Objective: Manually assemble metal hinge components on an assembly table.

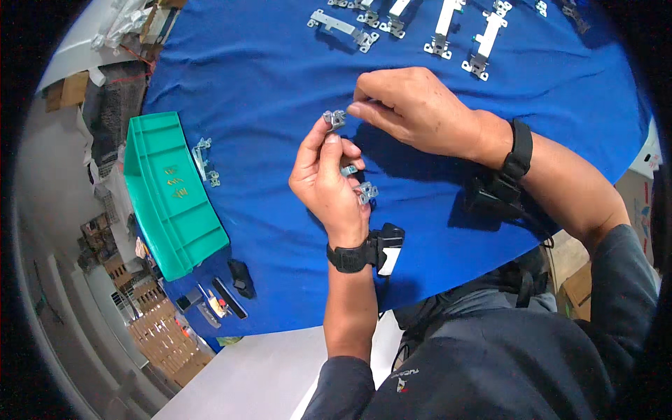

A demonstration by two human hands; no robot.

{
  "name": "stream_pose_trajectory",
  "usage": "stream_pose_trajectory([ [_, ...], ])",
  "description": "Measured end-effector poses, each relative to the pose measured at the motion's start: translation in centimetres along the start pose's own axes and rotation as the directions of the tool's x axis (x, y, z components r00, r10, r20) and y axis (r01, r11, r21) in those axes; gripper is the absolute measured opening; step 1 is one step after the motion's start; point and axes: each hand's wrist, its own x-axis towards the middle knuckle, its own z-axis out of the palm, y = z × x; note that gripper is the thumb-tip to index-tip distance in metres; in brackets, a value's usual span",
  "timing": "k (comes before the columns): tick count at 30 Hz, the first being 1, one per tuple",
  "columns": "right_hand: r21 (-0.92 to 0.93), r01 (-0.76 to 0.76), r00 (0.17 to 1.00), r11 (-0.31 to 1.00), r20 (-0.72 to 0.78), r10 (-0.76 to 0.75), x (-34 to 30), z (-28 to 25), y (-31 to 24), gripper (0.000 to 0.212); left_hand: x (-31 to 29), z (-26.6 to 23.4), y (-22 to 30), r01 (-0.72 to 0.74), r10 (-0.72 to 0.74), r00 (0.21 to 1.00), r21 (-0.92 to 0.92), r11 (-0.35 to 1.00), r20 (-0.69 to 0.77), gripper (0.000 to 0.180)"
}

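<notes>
My left hand (325, 175) is closed around a silvery metal mounting bracket (338, 120), held upright above the blue cloth. The bracket's upper end sticks out past the index fingertip, and its lower end (368, 192) shows below the curled fingers. The palm and fingers hide its middle. Just right of that upper end, my right hand (420, 115) has thumb and index finger pinched together. Whatever lies between those fingertips is too small or hidden to make out.
Several similar brackets (484, 45) lie along the far side of the blue cloth (273, 280). On the left stands a green tray (183, 234) with small brass-coloured pieces (176, 183); another bracket (204, 162) lies beside it. Small tools (229, 297) rest near the lower left edge.
</notes>
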Motion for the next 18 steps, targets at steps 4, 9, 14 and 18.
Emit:
stream_pose_trajectory([
  [4,0.064,-0.002,0.998,0.998,-0.070,0.007,-0.03,0.45,-0.14,0.018,0.22,0.05,-0.27,-0.010,0.010,1.000,-0.013,1.000,-0.012,0.023],
  [9,-0.007,0.027,1.000,1.000,-0.003,-0.027,0.13,-0.13,-0.07,0.018,0.03,-0.19,0.19,0.019,-0.019,1.000,0.017,1.000,0.016,0.024],
  [14,0.067,0.001,0.999,0.998,-0.039,0.002,0.12,0.41,-0.29,0.020,0.10,-0.17,-0.01,0.002,-0.002,1.000,-0.001,1.000,-0.004,0.023],
  [18,0.037,0.005,0.999,0.999,-0.034,-0.003,0.18,0.02,-0.30,0.021,0.11,-0.09,-0.10,-0.011,0.011,1.000,-0.008,1.000,0.020,0.023],
])
